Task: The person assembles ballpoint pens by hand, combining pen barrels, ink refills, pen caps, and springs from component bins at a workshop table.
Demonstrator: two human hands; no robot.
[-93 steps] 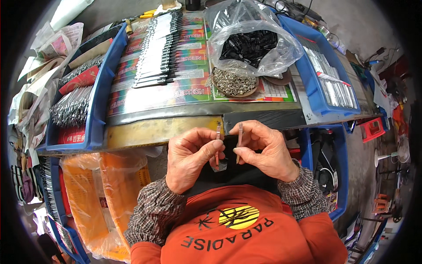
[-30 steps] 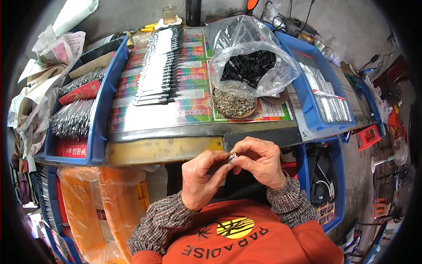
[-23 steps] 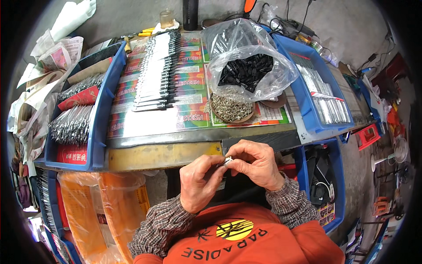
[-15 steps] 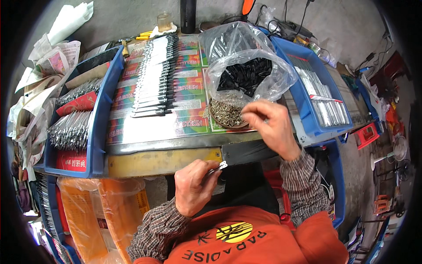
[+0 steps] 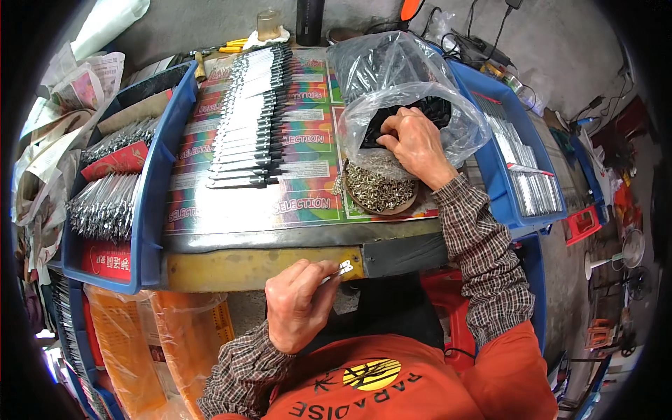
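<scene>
My left hand [image 5: 301, 304] is closed in a pinch around a slim silvery metal piece [image 5: 344, 267], in front of the table's near edge. Its flat end, which shows small holes, sticks out past my fingertips; the rest is hidden in the hand. My right hand [image 5: 414, 143] is at the mouth of a clear plastic bag [image 5: 458, 122], fingers curled together over small black pieces [image 5: 372, 126]. What its fingertips hold, if anything, is hidden. Just below that hand stands a round bowl of small brassy metal parts [image 5: 381, 190].
A long row of slim silvery pieces with black ends [image 5: 248, 119] lies on a colourful printed sheet [image 5: 308, 175]. Blue bins [image 5: 150, 203] of silvery pieces stand left and right [image 5: 498, 171]. A dark cylinder [image 5: 309, 24] and a small glass [image 5: 268, 24] stand behind.
My right hand has gone from the bowl of brassy parts up to the black pieces in the bag. My left hand keeps its metal piece and has shifted slightly left.
</scene>
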